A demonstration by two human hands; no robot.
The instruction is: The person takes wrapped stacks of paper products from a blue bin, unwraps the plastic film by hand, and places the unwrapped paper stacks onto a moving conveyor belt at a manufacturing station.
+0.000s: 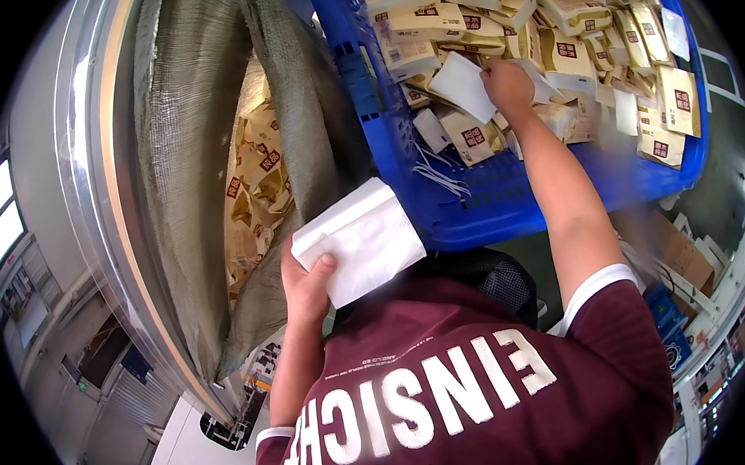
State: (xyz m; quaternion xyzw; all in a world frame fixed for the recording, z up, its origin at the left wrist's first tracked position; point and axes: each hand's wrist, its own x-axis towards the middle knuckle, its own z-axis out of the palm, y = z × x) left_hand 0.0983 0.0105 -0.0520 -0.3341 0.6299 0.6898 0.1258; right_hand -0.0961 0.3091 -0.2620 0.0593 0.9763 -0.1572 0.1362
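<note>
My left hand point(305, 286) grips a folded stack of white tissues point(364, 242), thumb on top, in front of my body. My right hand point(509, 84) reaches into the blue plastic basket point(472, 230). Its fingers are curled down at the edge of a white tissue bundle point(464, 85); the fingertips are partly hidden. Around it lie many gold and cream tissue packs point(564, 61), heaped loosely, with more bare white bundles point(625, 112) among them. White strings point(443, 176) hang by the basket's inner wall.
A grey-green woven sack point(185, 141) stands gaping on the left, holding gold packs point(263, 165). Beside it curves a transparent panel with a pale edge point(110, 138). A cardboard box point(683, 250) and blue motor-like equipment point(668, 324) are at the right.
</note>
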